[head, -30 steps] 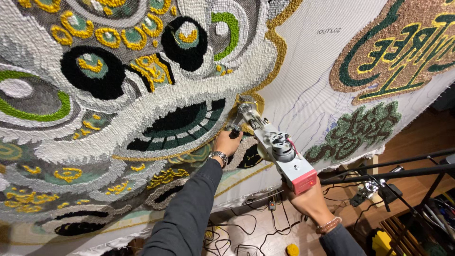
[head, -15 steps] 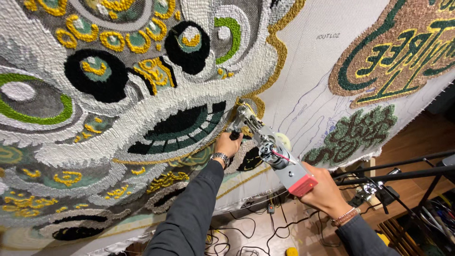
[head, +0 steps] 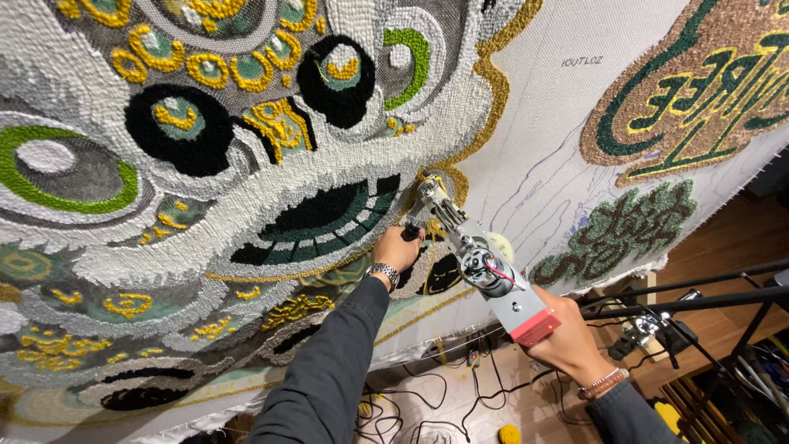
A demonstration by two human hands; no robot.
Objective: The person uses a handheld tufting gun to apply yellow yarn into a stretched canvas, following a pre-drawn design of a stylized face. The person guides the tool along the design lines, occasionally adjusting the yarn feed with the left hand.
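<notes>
Both hands grip a metal, red-ended tufting gun (head: 481, 267) pressed against the colourful tufted rug (head: 246, 164).

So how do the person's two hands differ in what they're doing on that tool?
The left hand grips the front handle up near the tufting gun's tip, close against the cloth; the right hand holds the rear end by the red block, farther from the cloth. The left wrist wears a metal watch; the right wears a bead bracelet. Both wear dark sleeves and hold the same gun.
</notes>
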